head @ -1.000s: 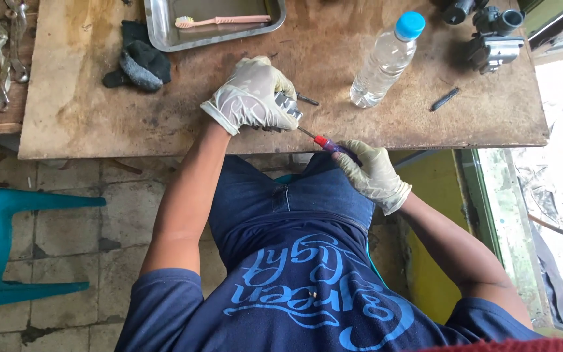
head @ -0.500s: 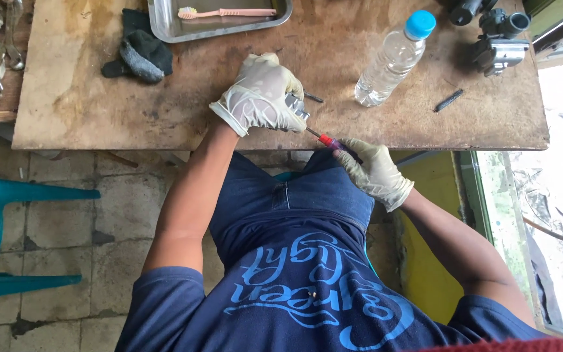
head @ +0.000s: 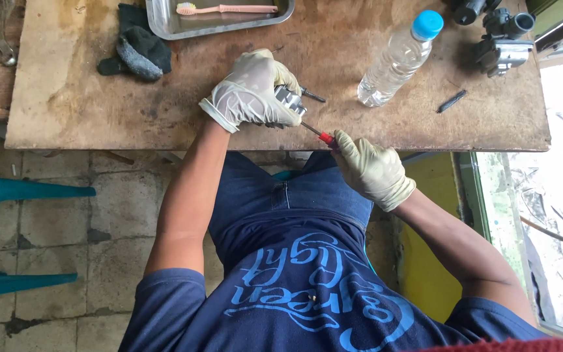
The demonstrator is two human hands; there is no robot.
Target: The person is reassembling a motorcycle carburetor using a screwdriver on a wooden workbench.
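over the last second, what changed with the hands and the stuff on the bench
Little changed. The left hand still clamps the small metal part at the table edge, and the right hand still holds the red-handled screwdriver with its tip against the part. Only the view shifted slightly. The water bottle, tray and toothbrush stayed put.

Open wood left of the work, clutter right and behind

Bare tabletop (head: pixel 86 111) lies left of the left hand (head: pixel 252 91); a plastic bottle (head: pixel 395 62) stands near its right, a metal tray (head: pixel 219 19) and dark cloth (head: pixel 135 52) behind.
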